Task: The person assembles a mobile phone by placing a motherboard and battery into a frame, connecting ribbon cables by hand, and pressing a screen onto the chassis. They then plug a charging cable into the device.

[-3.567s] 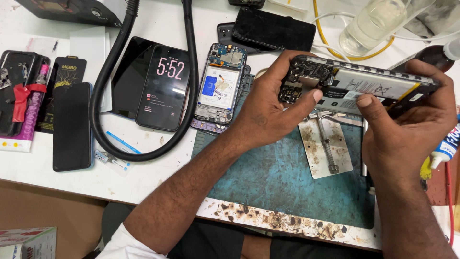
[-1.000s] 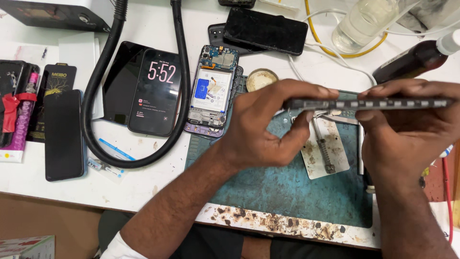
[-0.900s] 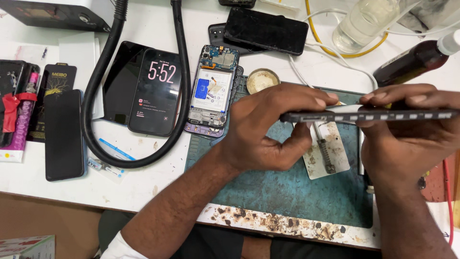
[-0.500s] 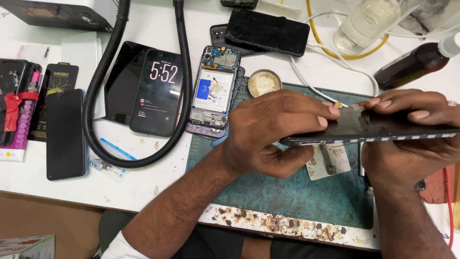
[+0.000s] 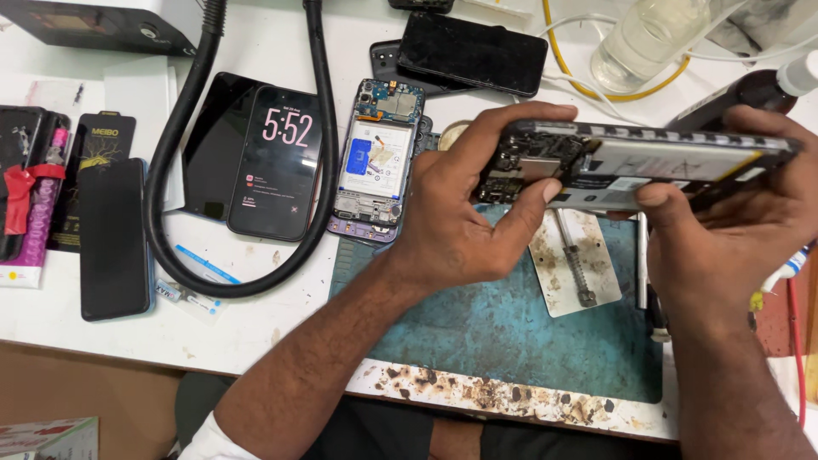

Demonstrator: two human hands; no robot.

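While both hands grip it, much of the opened phone (image 5: 648,162) stays hidden: the left hand (image 5: 464,221) wraps its circuit-board end, thumb pressed on the edge, and the right hand (image 5: 733,230) covers the far end, held above the blue mat (image 5: 511,324). What lies under the phone is hard to make out, though a white pad (image 5: 575,264) shows below. A clear bottle (image 5: 639,38) with liquid inside is cut off at the top edge of the surface (image 5: 256,315).

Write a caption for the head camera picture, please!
Both hands hold an opened black phone above a teal mat.
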